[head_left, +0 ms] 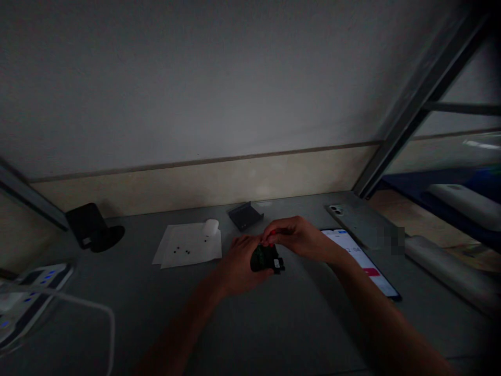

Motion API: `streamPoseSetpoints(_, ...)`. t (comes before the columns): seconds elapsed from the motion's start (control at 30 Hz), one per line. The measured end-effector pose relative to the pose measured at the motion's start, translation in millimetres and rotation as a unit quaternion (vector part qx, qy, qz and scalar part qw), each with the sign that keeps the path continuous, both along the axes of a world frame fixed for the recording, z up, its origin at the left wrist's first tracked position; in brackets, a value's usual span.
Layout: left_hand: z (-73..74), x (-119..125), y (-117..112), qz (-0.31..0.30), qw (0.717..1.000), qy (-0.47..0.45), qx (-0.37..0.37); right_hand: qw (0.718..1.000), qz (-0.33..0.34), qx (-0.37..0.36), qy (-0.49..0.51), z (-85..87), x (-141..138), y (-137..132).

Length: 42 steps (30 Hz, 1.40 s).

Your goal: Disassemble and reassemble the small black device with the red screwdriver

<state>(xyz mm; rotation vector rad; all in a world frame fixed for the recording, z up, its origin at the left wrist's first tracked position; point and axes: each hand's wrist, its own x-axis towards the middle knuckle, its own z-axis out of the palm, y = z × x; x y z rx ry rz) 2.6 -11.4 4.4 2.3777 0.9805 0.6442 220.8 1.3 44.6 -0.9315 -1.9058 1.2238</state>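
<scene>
A small dark green and black circuit-board-like part (263,259) with a white label sits in my left hand (239,265), whose fingers and thumb wrap around its left side. My right hand (299,239) is closed at the part's upper edge, its fingertips pinching a small red thing (273,233); most of this is covered by the fingers, so its kind cannot be made out. Behind the hands lies a dark grey, shallow cover-like piece (246,216) with raised edges. To the left, several tiny black pieces rest on white paper sheets (195,260).
A rounded white case (211,227) stands on the paper. At right lie a lit phone (366,263) and a pale phone (348,222). A black stand (92,227) and a power strip (43,287) with a white cable (111,324) are at left. A wall (235,177) borders the table.
</scene>
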Motion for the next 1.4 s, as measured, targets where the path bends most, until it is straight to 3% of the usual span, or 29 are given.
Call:
streamPoseSetpoints(0.87,1.5,-0.2,-0.5,0.000,1.000,0.003,0.010,0.999,0.018,-0.021,0.016,2.5,-3.4,-3.7)
streamPoseSetpoints(1.4,3.3,-0.5,-0.9,0.000,1.000,0.005,0.004,1.000,0.000,0.004,0.027,-0.3,0.7,-0.7)
